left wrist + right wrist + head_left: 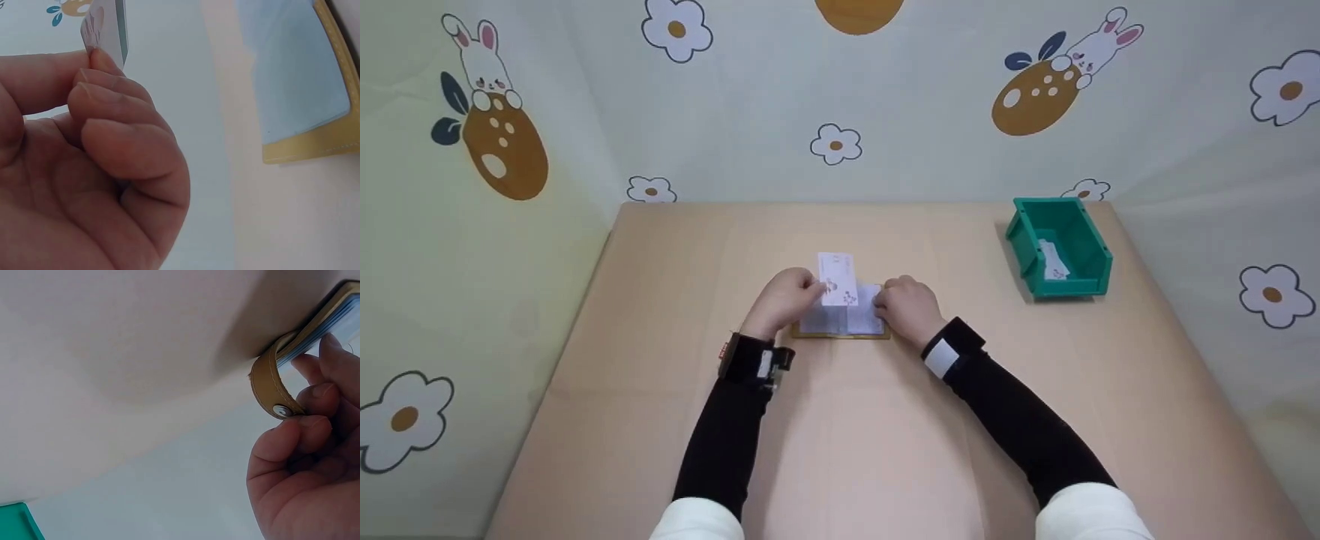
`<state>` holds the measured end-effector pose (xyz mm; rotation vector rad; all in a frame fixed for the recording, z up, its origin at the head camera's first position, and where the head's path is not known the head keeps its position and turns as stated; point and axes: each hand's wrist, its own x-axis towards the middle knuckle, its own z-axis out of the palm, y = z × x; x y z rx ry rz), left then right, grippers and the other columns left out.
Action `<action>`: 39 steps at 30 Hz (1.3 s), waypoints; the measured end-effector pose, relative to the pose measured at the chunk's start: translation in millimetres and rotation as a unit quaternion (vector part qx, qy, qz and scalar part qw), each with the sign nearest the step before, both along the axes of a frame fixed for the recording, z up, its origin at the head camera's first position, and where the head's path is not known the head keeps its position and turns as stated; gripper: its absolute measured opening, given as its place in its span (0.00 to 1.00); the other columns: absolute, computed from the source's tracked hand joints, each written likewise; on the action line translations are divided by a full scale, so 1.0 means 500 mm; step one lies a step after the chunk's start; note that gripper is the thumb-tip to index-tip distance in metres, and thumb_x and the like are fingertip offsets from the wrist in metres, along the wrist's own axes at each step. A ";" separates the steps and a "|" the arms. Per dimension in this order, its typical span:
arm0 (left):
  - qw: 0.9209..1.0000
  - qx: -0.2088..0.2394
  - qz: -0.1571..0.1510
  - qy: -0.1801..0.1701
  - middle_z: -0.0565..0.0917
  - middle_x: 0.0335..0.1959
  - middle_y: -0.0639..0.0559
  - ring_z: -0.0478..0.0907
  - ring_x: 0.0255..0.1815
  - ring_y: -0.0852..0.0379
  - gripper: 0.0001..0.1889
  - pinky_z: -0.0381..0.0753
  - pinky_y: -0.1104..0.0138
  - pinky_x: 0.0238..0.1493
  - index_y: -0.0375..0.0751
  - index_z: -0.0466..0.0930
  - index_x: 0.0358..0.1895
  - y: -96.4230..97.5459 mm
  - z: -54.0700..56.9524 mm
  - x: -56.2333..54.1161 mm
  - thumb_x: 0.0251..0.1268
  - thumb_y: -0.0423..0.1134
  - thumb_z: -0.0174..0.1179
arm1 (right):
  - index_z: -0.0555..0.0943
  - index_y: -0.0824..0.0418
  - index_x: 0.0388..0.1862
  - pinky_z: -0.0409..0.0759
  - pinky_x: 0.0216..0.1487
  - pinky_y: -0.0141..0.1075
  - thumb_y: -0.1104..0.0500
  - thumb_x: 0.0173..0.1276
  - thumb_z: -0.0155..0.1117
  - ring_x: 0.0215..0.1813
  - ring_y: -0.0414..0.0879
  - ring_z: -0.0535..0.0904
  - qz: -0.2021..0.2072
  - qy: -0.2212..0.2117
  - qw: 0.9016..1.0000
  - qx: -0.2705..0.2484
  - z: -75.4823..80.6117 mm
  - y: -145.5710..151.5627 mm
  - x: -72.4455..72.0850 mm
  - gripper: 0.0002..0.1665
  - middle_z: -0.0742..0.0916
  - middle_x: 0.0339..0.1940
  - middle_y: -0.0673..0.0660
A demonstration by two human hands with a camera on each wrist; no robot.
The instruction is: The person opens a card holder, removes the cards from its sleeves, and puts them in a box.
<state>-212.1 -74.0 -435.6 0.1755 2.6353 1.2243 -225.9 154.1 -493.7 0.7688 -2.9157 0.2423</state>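
Left fingers pinching white card over open wallet, right fingers at its edge, green bin farther right

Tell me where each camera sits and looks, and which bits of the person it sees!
Head: worn up top, facing forward and down at the table; left grip, right grip and black sleeves show.
Left wrist: worn there, facing the pinched card and card holder; only the left grip shows.
Right wrist: worn there, facing the holder's strap; only the right grip shows.
Head and right wrist share the green bin.
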 end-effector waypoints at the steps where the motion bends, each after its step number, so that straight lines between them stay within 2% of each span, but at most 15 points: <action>1: 1.000 0.003 -0.003 0.003 0.70 0.24 0.52 0.67 0.26 0.55 0.13 0.67 0.64 0.28 0.41 0.71 0.27 0.000 0.001 0.000 0.71 0.42 0.56 | 0.89 0.58 0.30 0.77 0.35 0.47 0.60 0.61 0.72 0.35 0.54 0.78 0.001 0.001 1.000 -0.001 0.000 0.000 0.000 0.03 0.83 0.28 0.55; 7: 0.999 0.011 -0.020 0.030 0.68 0.22 0.53 0.65 0.24 0.56 0.14 0.65 0.65 0.28 0.43 0.68 0.24 -0.001 0.006 0.001 0.70 0.41 0.55 | 0.90 0.58 0.31 0.77 0.34 0.47 0.61 0.60 0.72 0.34 0.54 0.78 0.006 0.007 1.000 -0.008 0.000 0.001 0.001 0.02 0.84 0.29 0.56; 15: 0.999 0.019 -0.025 0.024 0.68 0.23 0.53 0.65 0.25 0.56 0.14 0.66 0.64 0.29 0.43 0.68 0.25 0.001 0.006 0.000 0.71 0.41 0.55 | 0.88 0.57 0.29 0.75 0.32 0.47 0.60 0.59 0.71 0.32 0.53 0.76 0.006 0.000 1.000 -0.020 0.001 0.002 0.001 0.02 0.82 0.27 0.55; 18: 0.999 0.023 -0.027 0.024 0.68 0.23 0.53 0.65 0.25 0.56 0.14 0.66 0.64 0.29 0.42 0.69 0.25 0.002 0.007 0.000 0.71 0.41 0.56 | 0.89 0.57 0.32 0.75 0.33 0.45 0.60 0.60 0.71 0.33 0.52 0.76 0.000 -0.019 0.999 -0.042 0.009 0.006 0.002 0.03 0.81 0.27 0.54; 24: 0.999 0.026 -0.025 0.022 0.68 0.22 0.53 0.65 0.24 0.56 0.14 0.65 0.65 0.29 0.42 0.69 0.25 0.004 0.008 0.000 0.70 0.40 0.55 | 0.90 0.60 0.40 0.77 0.42 0.42 0.57 0.66 0.69 0.39 0.50 0.78 -0.027 -0.044 0.994 -0.093 0.038 0.022 0.002 0.08 0.84 0.32 0.54; 33: 0.999 0.020 -0.023 0.013 0.69 0.24 0.52 0.66 0.26 0.56 0.13 0.67 0.64 0.30 0.41 0.70 0.27 0.021 0.005 0.003 0.72 0.40 0.55 | 0.87 0.61 0.35 0.76 0.41 0.43 0.53 0.74 0.61 0.36 0.49 0.78 -0.026 -0.017 0.989 -0.142 0.070 0.028 0.005 0.15 0.83 0.29 0.54; 39: 0.999 0.033 -0.028 0.026 0.71 0.24 0.53 0.67 0.25 0.57 0.12 0.67 0.66 0.29 0.39 0.73 0.28 0.033 -0.001 0.001 0.71 0.39 0.56 | 0.83 0.60 0.29 0.71 0.36 0.41 0.51 0.77 0.56 0.31 0.47 0.73 -0.025 -0.074 0.980 -0.183 0.083 0.018 0.009 0.19 0.79 0.25 0.52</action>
